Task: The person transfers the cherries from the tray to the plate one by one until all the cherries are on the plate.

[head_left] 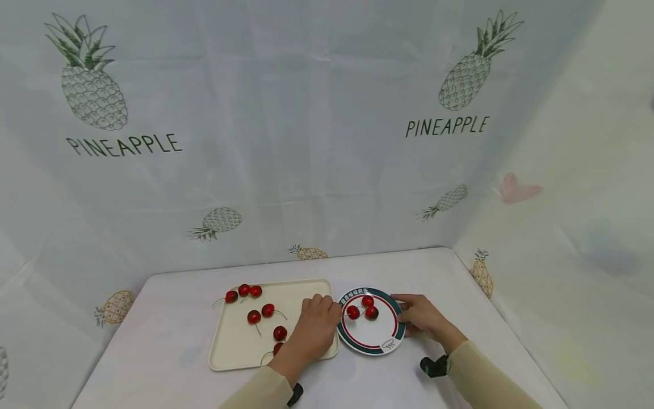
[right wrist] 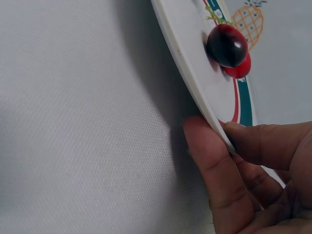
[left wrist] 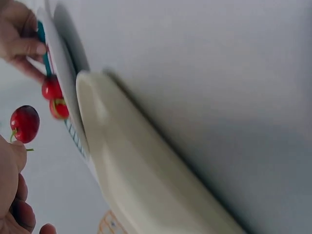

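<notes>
My left hand reaches over the tray's right edge. Its fingertips pinch the stem of a dark red cherry, which hangs over the left part of the plate. My right hand grips the plate's right rim, thumb on top and fingers underneath, as the right wrist view shows close up. The plate is white with a green and red border. Two cherries lie on it near the middle. On the cream tray, several stemmed cherries are scattered, one partly hidden behind my left forearm.
The tray and plate stand side by side, their edges close together, on a white cloth-covered table. A curtain printed with pineapples hangs behind the table's back edge. Dark bands sit at both wrists.
</notes>
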A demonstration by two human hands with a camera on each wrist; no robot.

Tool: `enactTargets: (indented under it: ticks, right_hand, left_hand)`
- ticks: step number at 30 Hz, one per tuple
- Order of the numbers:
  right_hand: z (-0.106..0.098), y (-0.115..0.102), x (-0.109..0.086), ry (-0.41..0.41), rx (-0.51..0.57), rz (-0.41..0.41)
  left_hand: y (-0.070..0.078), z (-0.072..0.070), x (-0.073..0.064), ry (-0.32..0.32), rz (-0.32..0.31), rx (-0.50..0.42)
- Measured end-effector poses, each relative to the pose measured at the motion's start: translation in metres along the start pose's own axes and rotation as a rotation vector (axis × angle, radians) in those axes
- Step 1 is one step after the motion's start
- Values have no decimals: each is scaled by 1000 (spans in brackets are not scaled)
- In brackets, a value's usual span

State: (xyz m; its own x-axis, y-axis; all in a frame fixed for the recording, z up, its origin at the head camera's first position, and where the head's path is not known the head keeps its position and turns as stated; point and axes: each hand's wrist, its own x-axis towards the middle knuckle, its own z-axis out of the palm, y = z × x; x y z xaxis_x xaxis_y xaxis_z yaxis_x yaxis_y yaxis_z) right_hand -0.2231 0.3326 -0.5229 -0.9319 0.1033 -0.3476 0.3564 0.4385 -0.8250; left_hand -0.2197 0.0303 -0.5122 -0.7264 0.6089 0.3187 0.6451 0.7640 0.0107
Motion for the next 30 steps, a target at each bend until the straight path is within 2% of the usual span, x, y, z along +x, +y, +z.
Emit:
enactTargets:
  ticks: [3, 10, 18, 26, 30]
  right_hand:
    - [0, 1, 1, -2, 3, -2]
    - [0, 3, 5, -11, 6, -3]
    - [-1, 2, 4, -12, 17, -10]
    - [-1, 1, 2, -10, 33, -14]
    - [-1, 1, 2, -13, 35, -10]
  left_hand:
    - [11, 8, 7, -27, 20, -11]
    - [28, 25, 22, -17, 66, 29]
    - [47, 33, 38, -20, 94, 56]
    - [56, 41, 49, -1, 100, 123]
    - [57, 44, 52, -31, 87, 177]
